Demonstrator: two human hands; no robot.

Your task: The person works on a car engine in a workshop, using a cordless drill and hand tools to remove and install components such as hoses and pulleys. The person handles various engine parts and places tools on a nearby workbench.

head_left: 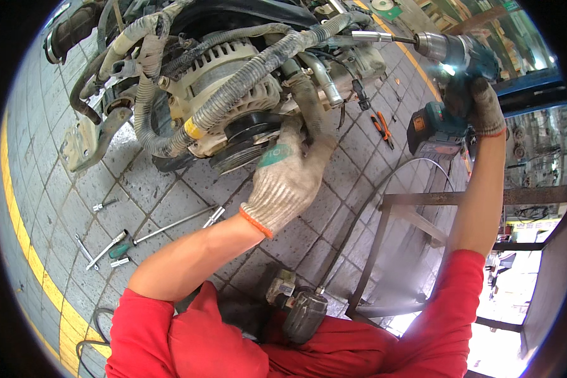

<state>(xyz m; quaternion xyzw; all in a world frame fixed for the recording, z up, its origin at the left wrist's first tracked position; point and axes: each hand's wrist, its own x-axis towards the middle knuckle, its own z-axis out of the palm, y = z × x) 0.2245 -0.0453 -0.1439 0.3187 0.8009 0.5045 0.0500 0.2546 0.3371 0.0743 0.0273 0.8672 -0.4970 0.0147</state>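
Note:
My left hand (288,176), in a knitted work glove with an orange cuff, is closed about the lower end of a dark rubber hose (307,104). Its fingers are beside the black ribbed pulley (249,142) and partly hidden. The pulley sits on the front of a dusty alternator (230,82) on the engine. Off to the right, my gloved right hand (487,108) grips a teal and black cordless drill (463,57). A lamp on the drill is lit. A long shaft with a silver socket (372,36) extends from its chuck toward the engine.
Orange-handled pliers (382,129) lie on the tiled floor. A green-handled screwdriver (121,251), sockets and wrenches (107,249) lie lower left. A metal frame (384,220) stands at the right. Another power tool (303,315) rests by my lap, near a cable (353,233).

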